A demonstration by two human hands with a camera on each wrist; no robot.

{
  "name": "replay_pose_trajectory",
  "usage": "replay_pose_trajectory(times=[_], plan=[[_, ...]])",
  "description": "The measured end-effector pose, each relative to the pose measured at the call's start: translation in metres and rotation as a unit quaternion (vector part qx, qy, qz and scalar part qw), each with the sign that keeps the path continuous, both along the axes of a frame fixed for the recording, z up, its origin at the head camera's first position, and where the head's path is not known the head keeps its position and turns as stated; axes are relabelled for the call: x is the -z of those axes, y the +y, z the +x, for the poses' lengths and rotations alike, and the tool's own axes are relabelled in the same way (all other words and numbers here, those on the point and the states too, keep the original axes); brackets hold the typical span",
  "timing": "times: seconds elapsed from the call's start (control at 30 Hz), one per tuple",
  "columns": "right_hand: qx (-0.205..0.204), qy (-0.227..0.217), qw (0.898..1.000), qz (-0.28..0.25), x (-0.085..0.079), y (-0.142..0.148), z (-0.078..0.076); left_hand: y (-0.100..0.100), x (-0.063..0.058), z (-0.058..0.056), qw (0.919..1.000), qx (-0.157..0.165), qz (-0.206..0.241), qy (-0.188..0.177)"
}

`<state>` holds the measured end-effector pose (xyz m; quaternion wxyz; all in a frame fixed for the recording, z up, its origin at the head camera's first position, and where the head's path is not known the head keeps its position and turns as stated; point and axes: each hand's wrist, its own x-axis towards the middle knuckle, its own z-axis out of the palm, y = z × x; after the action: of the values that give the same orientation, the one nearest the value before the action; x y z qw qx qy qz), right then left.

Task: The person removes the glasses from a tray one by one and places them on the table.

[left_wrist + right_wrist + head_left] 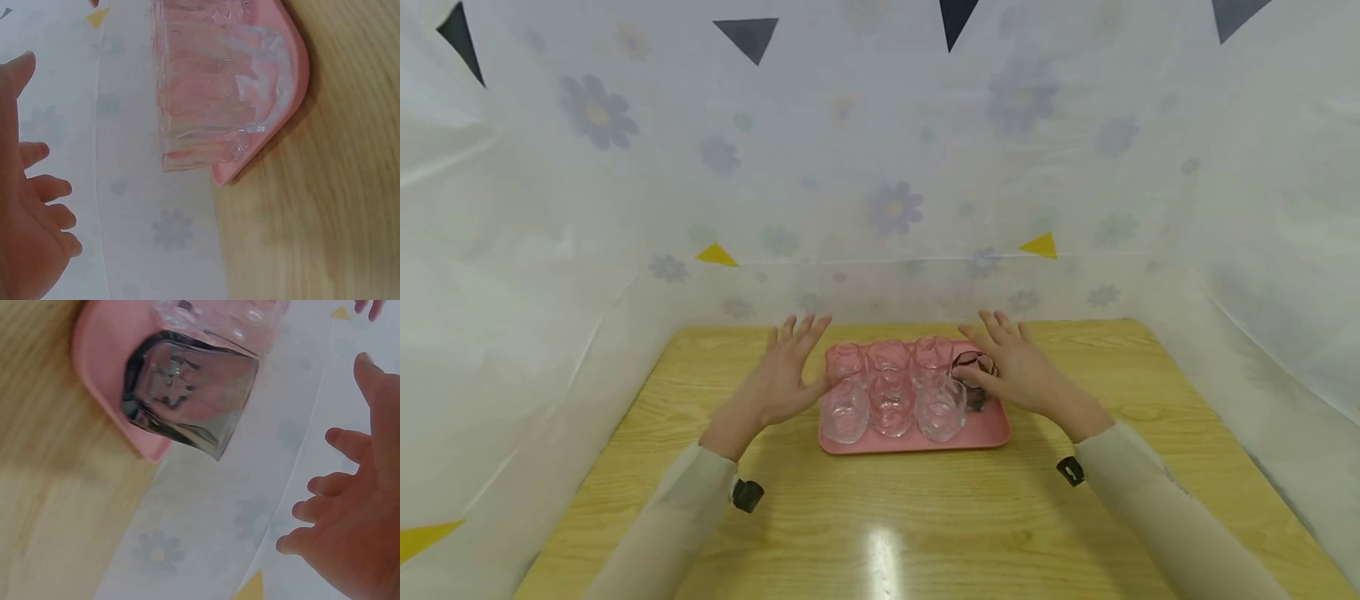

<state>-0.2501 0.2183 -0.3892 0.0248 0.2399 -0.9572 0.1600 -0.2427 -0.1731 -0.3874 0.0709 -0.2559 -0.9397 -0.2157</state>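
Note:
On a pink tray (992,429) stand several clear glasses in two rows, among them a front left glass (845,412) and a front right glass (942,408). A dark grey glass (187,394) stands at the tray's right end, partly covered by the right thumb in the head view. My left hand (784,379) hovers by the tray's left side with fingers spread and nothing held. Over the right side, my right hand (1022,371) is held likewise, fingers extended and apart from the dark glass in the right wrist view.
The tray lies on a wooden table (880,500), toward its far edge. White curtains (895,150) printed with flowers enclose the back and both sides. Dark and yellow triangles mark the curtain. Each wrist wears a small black device (747,495).

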Motion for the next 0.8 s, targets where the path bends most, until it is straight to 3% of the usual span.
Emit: replay_pose_trajectory(times=[0.23, 0.57, 0.8], plan=[[-0.003, -0.006, 1.0, -0.023, 0.019, 0.012, 0.016, -0.006, 0.023, 0.012, 0.9969, -0.004, 0.065, -0.043], [0.002, -0.026, 0.999, -0.036, 0.044, 0.031, 0.036, -0.015, 0.053, 0.022, 0.9927, -0.018, 0.114, -0.036], [-0.005, -0.033, 0.998, -0.056, 0.063, 0.039, 0.049, -0.017, 0.07, 0.023, 0.9817, -0.005, 0.184, -0.049]])
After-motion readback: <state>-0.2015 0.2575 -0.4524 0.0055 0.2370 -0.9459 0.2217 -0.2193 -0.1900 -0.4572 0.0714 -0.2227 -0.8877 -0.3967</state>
